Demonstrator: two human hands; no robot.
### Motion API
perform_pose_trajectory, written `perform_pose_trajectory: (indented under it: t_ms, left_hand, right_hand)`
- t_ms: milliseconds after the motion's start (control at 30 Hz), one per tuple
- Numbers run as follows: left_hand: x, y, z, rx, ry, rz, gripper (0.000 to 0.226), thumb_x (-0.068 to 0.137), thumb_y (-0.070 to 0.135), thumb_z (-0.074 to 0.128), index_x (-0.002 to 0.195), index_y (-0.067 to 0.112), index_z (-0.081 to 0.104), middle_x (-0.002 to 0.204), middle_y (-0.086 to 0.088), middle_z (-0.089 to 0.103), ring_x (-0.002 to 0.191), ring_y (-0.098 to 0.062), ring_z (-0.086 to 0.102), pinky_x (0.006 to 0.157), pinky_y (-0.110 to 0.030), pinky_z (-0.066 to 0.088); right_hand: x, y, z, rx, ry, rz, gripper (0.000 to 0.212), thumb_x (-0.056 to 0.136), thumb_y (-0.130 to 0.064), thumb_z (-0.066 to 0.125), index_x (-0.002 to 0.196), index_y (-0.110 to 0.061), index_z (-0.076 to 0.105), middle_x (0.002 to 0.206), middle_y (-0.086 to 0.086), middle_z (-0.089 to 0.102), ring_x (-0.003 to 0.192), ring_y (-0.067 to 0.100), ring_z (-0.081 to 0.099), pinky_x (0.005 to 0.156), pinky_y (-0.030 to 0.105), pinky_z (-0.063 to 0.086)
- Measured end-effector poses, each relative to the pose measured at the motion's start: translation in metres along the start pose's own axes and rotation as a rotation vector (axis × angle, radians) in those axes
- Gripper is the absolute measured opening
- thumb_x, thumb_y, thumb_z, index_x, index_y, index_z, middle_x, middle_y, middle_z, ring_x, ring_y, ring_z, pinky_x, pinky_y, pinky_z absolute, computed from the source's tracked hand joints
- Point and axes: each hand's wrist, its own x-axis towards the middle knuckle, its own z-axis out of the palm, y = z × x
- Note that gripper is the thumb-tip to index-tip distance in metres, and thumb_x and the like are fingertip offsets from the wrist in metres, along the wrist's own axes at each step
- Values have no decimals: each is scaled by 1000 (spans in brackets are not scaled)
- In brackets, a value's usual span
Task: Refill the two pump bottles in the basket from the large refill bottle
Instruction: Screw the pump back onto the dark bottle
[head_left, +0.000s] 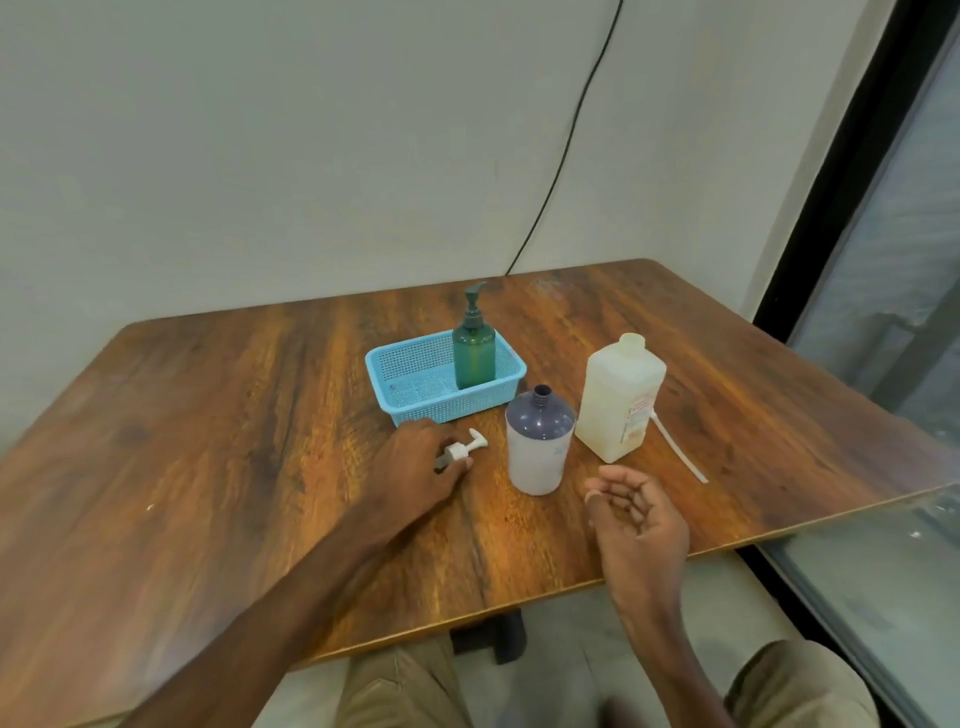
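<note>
Centre frame, the left hand (415, 462) has its fingers gripping a white plastic pump head (467, 448) on the wooden worktop (208, 441). Above, a blue mesh basket (410, 371) holds a green pump bottle (474, 356). Rightward stand an uncapped white dark-shouldered bottle (537, 452) and a large translucent refill bottle (618, 400); the right hand (641, 519) has its fingers loosely curled, empty

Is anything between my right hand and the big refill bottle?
Nothing visible. The right hand has bare table up to the refill bottle; the uncapped bottle stands just left of that path.
</note>
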Motion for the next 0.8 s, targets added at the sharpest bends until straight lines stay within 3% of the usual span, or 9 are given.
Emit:
perform_pose_trajectory:
  t_ms: [100, 200, 300, 400, 467, 567, 633, 700, 800]
  left_hand:
    - [-6, 7, -2, -164, 93, -7, 32, 97, 36, 79, 127, 27, 76, 124, 12, 73, 109, -7, 65, 94, -35, 58]
    - [-16, 25, -12, -452, 243, -38, 27, 93, 36, 85, 116, 40, 72, 121, 23, 66, 105, 14, 62, 86, -9, 52]
    - [-19, 55, -28, -519, 384, 156, 35, 88, 37, 88, 116, 38, 67, 119, 29, 66, 113, 22, 58, 91, 2, 44]
    - [-19, 87, -41, -572, 447, 328, 31, 90, 48, 82, 117, 45, 66, 117, 44, 63, 116, 17, 59, 96, -2, 45]
    - [-15, 104, -43, -618, 432, 413, 32, 93, 53, 76, 120, 40, 67, 120, 42, 64, 117, 13, 60, 97, -5, 45]
    - [-3, 120, -39, -649, 453, 493, 28, 93, 28, 85, 117, 30, 70, 115, 22, 71, 111, -1, 66, 93, -13, 51]
    - [8, 128, -37, -645, 489, 510, 31, 90, 19, 89, 114, 25, 70, 112, 19, 69, 108, -3, 65, 87, -18, 53]
    - [17, 132, -39, -600, 518, 508, 34, 88, 27, 89, 114, 23, 68, 112, 24, 62, 109, 7, 56, 89, -9, 42]
    - [26, 123, -37, -553, 472, 472, 56, 82, 48, 87, 123, 16, 66, 121, 19, 61, 115, 9, 50, 97, -7, 35]
  right_hand:
    - [-1, -8, -6, 7, -35, -27, 26, 88, -5, 76, 101, -27, 72, 94, -5, 77, 89, 12, 73, 76, 23, 60]
    - [-1, -22, -6, 18, -116, -32, 21, 87, -16, 79, 102, -29, 74, 97, -5, 77, 92, 12, 73, 78, 23, 60]
    - [2, -47, 0, 62, -221, -45, 26, 86, -31, 80, 111, -29, 73, 104, -7, 77, 98, 10, 73, 80, 19, 58]
    - [8, -74, 7, 114, -298, -88, 36, 86, -35, 78, 120, -25, 72, 111, -8, 77, 104, 8, 72, 82, 16, 56]
    - [13, -90, 9, 149, -322, -115, 32, 88, -30, 77, 119, -22, 73, 109, -7, 77, 102, 9, 73, 79, 15, 56]
    - [23, -108, 9, 197, -335, -176, 22, 89, -15, 77, 111, -15, 77, 102, -1, 79, 94, 16, 77, 75, 18, 58]
    - [31, -118, 7, 167, -307, -220, 20, 87, -10, 79, 106, -14, 78, 98, -1, 80, 90, 16, 77, 73, 19, 59]
    - [41, -126, 4, 88, -246, -275, 20, 85, -12, 81, 104, -18, 79, 96, -6, 80, 87, 12, 77, 71, 18, 59]
    - [59, -139, -1, -60, -149, -370, 22, 85, -26, 82, 106, -24, 78, 98, -15, 79, 87, 7, 76, 70, 23, 62]
